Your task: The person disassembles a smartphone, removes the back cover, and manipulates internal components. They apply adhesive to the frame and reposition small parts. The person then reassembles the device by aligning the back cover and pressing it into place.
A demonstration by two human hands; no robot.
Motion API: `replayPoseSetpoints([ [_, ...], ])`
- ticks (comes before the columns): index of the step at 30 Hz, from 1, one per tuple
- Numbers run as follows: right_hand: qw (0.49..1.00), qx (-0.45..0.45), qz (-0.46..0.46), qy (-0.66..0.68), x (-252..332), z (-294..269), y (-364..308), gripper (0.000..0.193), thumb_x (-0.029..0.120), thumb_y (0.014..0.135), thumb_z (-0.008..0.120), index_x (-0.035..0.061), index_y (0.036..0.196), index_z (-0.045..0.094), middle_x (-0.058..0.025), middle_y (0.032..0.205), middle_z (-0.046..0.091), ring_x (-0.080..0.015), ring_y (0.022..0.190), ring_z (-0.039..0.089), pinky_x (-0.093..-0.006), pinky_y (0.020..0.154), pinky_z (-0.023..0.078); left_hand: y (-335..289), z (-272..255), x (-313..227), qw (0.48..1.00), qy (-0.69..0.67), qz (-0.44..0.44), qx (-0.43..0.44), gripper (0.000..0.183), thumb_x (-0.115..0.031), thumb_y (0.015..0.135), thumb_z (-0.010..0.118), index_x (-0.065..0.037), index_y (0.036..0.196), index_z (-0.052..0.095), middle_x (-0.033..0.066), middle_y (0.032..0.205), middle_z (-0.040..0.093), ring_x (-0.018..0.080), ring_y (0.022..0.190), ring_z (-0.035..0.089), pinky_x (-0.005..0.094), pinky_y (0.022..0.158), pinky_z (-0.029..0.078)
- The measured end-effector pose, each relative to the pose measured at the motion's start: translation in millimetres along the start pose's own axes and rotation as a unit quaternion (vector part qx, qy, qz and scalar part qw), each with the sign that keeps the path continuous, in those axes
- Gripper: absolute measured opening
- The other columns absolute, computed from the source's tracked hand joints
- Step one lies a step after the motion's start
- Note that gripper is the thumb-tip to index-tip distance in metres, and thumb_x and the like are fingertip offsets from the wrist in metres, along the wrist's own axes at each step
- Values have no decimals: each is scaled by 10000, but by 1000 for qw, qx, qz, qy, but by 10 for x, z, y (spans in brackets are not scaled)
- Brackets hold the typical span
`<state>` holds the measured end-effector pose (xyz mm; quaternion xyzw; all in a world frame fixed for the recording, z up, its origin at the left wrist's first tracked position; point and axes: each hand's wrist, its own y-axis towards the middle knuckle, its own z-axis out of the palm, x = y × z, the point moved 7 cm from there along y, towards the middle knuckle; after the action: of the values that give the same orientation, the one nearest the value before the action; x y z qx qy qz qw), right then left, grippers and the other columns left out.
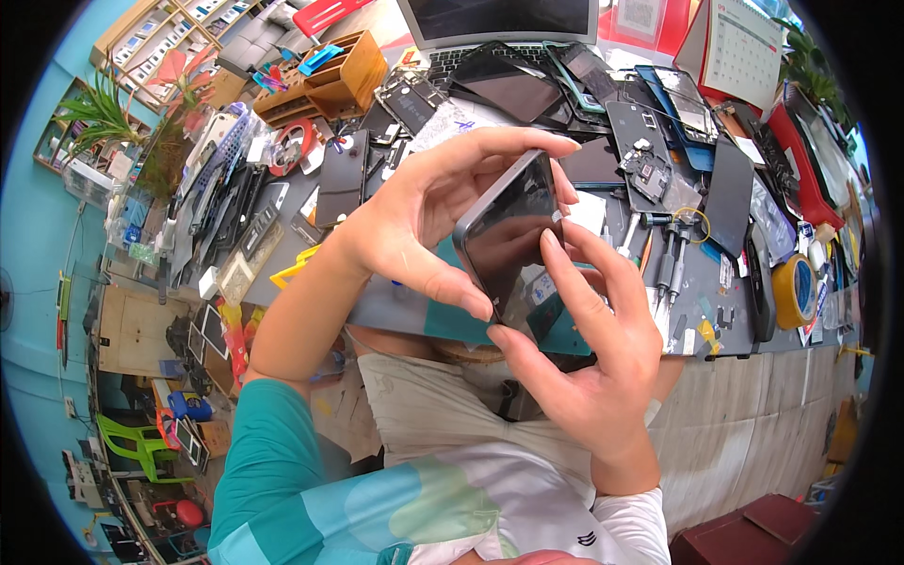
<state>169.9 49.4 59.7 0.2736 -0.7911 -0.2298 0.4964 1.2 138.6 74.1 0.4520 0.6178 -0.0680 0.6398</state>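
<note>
A dark smartphone with a glossy screen is held up, tilted, above the front edge of the workbench. My left hand wraps round it, fingers over its top end and thumb along its lower left edge. My right hand grips the phone's right side, with a fingertip on the glass near the edge and the thumb at the bottom corner. The phone's back is hidden from view. Beneath it lies a teal mat on the grey bench.
Phone parts and dark screens are heaped before a laptop. A wooden organizer stands back left, a desk calendar back right. Several screwdrivers and a yellow tape roll lie to the right. A green chair stands lower left.
</note>
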Motion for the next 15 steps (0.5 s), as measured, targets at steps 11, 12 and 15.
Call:
replayPoseSetpoints([
  [11, 1000, 6, 2, -9, 7, 2, 16, 751, 39, 681, 921, 11, 1402, 716, -217, 1416, 651, -337, 1207, 689, -426, 975, 577, -9, -17, 51, 1000, -12, 0, 8, 1200, -265, 599, 991, 101, 1584, 411, 210, 1325, 657, 286, 1254, 657, 443, 1109, 525],
  [12, 1000, 6, 2, -9, 7, 4, 18, 751, 39, 681, 922, 12, 1402, 717, -216, 1415, 651, -337, 1204, 689, -426, 974, 577, -10, -14, 53, 1000, -12, 1, 8, 1199, -267, 602, 991, 101, 1584, 410, 209, 1326, 656, 285, 1253, 659, 443, 1108, 527],
  [15, 1000, 6, 1, -9, 3, 10, 20, 750, 38, 681, 923, 15, 1402, 717, -214, 1414, 651, -336, 1196, 690, -426, 970, 577, -21, -10, 68, 1000, -19, -3, 4, 1198, -272, 607, 994, 102, 1583, 410, 208, 1326, 656, 283, 1248, 662, 442, 1107, 531],
])
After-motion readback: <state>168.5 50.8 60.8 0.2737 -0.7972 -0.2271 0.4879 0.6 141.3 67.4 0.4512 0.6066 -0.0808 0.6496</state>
